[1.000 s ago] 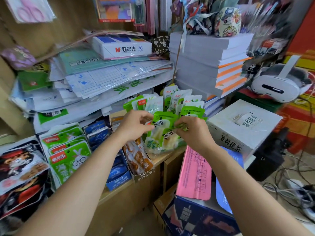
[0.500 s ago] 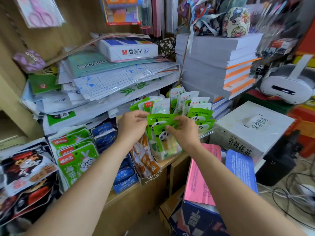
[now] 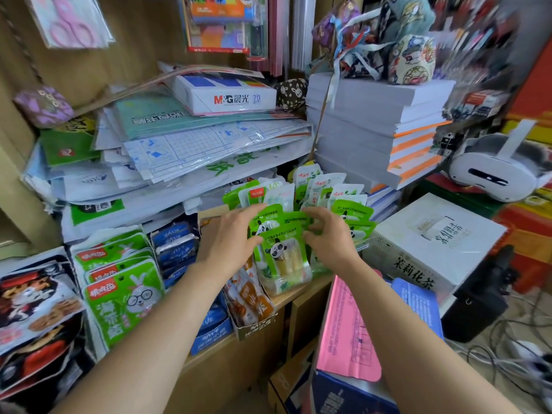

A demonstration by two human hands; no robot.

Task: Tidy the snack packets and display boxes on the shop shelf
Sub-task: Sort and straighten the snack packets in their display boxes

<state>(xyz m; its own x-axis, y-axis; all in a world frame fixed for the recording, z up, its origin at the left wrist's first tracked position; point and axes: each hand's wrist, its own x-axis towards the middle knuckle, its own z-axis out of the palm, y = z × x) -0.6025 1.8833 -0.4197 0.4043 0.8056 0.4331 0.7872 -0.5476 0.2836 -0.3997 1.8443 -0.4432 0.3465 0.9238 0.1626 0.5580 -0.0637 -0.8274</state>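
Green panda snack packets (image 3: 282,252) stand in a row at the right end of the wooden shelf (image 3: 295,294). My left hand (image 3: 231,237) pinches the left edge of the front packets. My right hand (image 3: 327,234) grips their right edge, fingers curled over the tops. More green and white packets (image 3: 322,189) stand behind them. An open display box of orange-brown packets (image 3: 251,300) sits just left, then a blue display box (image 3: 209,327), then green rabbit packets (image 3: 125,297).
Piles of paper and folders (image 3: 179,150) overhang the shelf from behind. A stack of white paper reams (image 3: 379,127) stands at the right, a white carton (image 3: 433,237) beside it. Below lie a pink sheet (image 3: 346,330) on a box and cables on the floor.
Both hands have pushed the panda packets back and down into the row; the packets now stand more upright. The view has shifted slightly to the left.
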